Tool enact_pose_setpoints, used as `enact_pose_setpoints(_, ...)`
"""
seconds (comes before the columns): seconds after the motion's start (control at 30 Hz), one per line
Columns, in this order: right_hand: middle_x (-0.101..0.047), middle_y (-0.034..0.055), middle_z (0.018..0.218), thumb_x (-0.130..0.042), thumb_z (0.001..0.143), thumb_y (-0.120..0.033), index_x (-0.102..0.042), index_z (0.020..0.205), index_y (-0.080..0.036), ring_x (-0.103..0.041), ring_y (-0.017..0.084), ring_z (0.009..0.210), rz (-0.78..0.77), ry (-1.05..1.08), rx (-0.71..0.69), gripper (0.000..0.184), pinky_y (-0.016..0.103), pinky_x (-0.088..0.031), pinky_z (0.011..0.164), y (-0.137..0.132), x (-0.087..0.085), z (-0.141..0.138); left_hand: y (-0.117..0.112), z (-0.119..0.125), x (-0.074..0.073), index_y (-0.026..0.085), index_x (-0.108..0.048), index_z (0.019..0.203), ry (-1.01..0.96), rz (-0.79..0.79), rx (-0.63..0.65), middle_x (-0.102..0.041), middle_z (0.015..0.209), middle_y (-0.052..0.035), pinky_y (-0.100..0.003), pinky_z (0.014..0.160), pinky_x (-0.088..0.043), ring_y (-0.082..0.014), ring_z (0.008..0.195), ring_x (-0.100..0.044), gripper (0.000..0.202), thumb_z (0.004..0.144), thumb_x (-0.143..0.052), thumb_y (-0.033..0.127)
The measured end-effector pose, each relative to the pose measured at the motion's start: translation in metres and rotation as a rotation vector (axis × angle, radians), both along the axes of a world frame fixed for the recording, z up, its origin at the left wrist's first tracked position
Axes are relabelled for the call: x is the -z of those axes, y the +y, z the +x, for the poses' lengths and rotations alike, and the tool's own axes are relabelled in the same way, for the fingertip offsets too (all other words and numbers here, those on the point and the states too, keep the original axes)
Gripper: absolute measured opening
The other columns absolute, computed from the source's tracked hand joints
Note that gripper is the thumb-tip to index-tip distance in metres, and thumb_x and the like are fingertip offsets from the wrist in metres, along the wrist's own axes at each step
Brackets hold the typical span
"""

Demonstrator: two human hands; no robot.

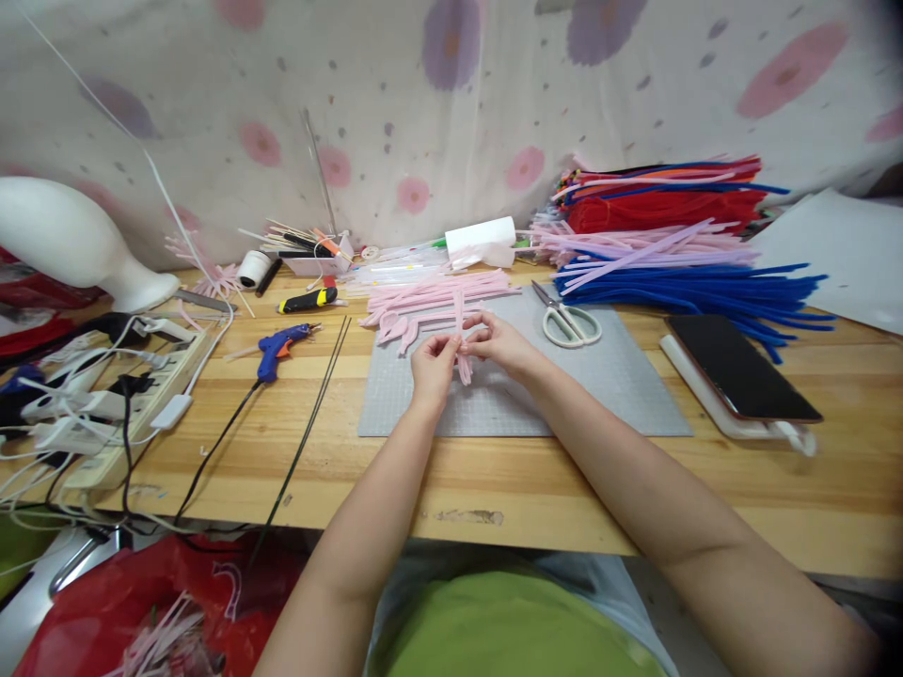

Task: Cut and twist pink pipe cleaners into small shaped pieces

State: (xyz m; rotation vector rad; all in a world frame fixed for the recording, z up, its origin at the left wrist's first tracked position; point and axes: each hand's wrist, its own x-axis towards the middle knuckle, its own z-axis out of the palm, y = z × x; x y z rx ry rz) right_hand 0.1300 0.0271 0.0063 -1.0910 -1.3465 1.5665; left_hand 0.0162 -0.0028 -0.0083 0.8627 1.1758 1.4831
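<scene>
My left hand point(433, 367) and my right hand point(499, 342) meet over a grey cutting mat point(607, 385) and both pinch a folded pink pipe cleaner point(463, 353) that stands upright between them. Its lower end hangs just below my fingers. Just behind my hands lies a pile of pink pipe cleaners point(430, 301), some bent into loops. Scissors point(568, 320) with white handles lie on the mat to the right of my right hand.
Stacks of blue point(691, 291), pink and red pipe cleaners point(656, 207) fill the back right. A phone point(740, 365) lies right of the mat. A blue glue gun point(278, 343), thin black wires, a power strip point(105, 414) and a white mannequin head point(71, 240) are on the left.
</scene>
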Motion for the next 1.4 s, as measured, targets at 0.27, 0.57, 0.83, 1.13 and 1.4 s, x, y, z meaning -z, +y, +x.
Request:
enact_pose_setpoints(0.27,-0.062,-0.0001,0.068,-0.071,0.052,-0.020,-0.055,0.083,-0.018,-0.055,0.011,0.060,0.059,-0.086,-0.106,0.035,0.022,-0.043,0.051,0.002,-0.004,0.008,0.006,-0.011,0.008,0.015,-0.066,0.068,0.167,0.031,0.040,-0.063,0.071,-0.0019,-0.024,0.066,-0.043,-0.0123,0.070,-0.057,0.018,0.063,-0.066,0.032)
enact_pose_setpoints(0.57,-0.056,-0.0002,0.059,-0.062,0.064,-0.034,-0.059,0.063,-0.016,-0.049,0.009,0.054,0.295,-0.200,0.066,0.018,0.023,-0.041,0.050,0.008,-0.005,0.011,0.000,0.006,0.014,0.018,-0.045,0.081,0.196,0.047,0.301,-0.051,0.061,0.0042,-0.021,0.050,-0.040,-0.0060,0.046,-0.046,0.023,0.080,-0.047,0.041)
enact_pose_setpoints(0.83,-0.052,-0.0023,0.064,-0.062,0.063,-0.031,-0.055,0.065,-0.016,-0.046,0.007,0.055,0.174,-0.011,0.172,0.016,0.022,-0.041,0.052,0.011,-0.006,0.014,-0.006,0.005,0.004,0.015,-0.052,0.080,0.072,-0.013,0.430,-0.036,0.058,0.0055,-0.016,0.038,-0.030,-0.0022,0.042,-0.031,0.024,0.079,-0.049,0.039)
enact_pose_setpoints(1.13,-0.056,-0.0014,0.062,-0.065,0.064,-0.040,-0.058,0.074,-0.015,-0.049,0.008,0.052,0.089,-0.025,-0.157,0.028,0.025,-0.039,0.054,0.005,-0.013,0.023,-0.007,0.002,-0.003,0.012,-0.053,0.076,0.029,-0.060,0.475,-0.056,0.065,0.0005,-0.021,0.048,-0.043,-0.0044,0.043,-0.045,0.023,0.073,-0.054,0.035)
enact_pose_setpoints(1.4,-0.052,-0.0027,0.058,-0.066,0.064,-0.038,-0.055,0.066,-0.014,-0.044,0.006,0.052,0.125,0.009,-0.090,0.026,0.022,-0.034,0.052,0.008,-0.008,0.020,-0.003,-0.007,-0.003,0.012,-0.058,0.086,-0.057,-0.097,0.553,-0.063,0.075,-0.0039,-0.025,0.054,-0.047,-0.0081,0.049,-0.055,0.033,0.074,-0.052,0.042)
